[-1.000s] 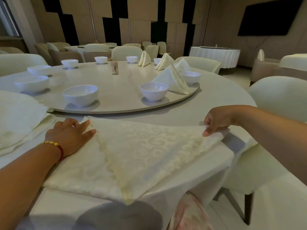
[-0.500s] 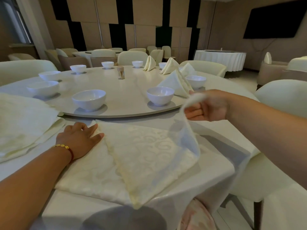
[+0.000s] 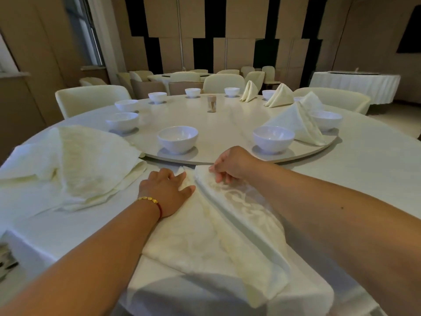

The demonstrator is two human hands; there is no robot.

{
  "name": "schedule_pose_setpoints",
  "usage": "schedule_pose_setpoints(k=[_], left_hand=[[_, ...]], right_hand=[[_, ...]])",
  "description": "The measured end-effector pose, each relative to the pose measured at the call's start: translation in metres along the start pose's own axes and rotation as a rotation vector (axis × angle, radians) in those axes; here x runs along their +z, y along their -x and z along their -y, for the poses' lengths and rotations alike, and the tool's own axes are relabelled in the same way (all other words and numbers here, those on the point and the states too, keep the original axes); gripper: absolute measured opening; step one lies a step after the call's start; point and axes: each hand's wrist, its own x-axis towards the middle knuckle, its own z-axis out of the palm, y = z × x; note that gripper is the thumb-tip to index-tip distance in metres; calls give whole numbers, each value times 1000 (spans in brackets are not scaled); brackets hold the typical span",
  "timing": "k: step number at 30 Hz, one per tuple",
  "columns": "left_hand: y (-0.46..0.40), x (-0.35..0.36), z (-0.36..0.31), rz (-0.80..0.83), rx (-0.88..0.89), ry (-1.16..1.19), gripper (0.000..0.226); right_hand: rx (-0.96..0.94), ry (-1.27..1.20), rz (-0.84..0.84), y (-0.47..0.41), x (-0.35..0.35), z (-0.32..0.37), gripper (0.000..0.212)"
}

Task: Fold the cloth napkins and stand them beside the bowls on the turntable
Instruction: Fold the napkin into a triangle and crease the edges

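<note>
right hand [image 3: 230, 164] pinching the napkin's folded corner, bringing it to the top point | left hand [image 3: 167, 192] just beside that pinch, lying flat, pinning the cloth napkin [image 3: 205, 236] against sliding | napkin lying on the table edge, short of the turntable [image 3: 227, 124]

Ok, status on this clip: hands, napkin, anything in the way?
Left hand flat on the napkin. Right hand pinching its folded-over corner near the turntable. Nearest bowl has no napkin yet. Nothing blocking.
</note>
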Motion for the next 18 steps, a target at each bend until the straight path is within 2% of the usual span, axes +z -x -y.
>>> schedule_pose_setpoints(k=[4, 9, 18], left_hand=[[0, 0, 0, -13, 8, 14, 57], [-1, 0, 0, -12, 20, 13, 58], [0, -1, 0, -13, 23, 15, 59]], right_hand=[[19, 137, -2, -19, 19, 7, 34], [140, 298, 91, -25, 28, 8, 32], [139, 662, 166, -27, 32, 20, 43]])
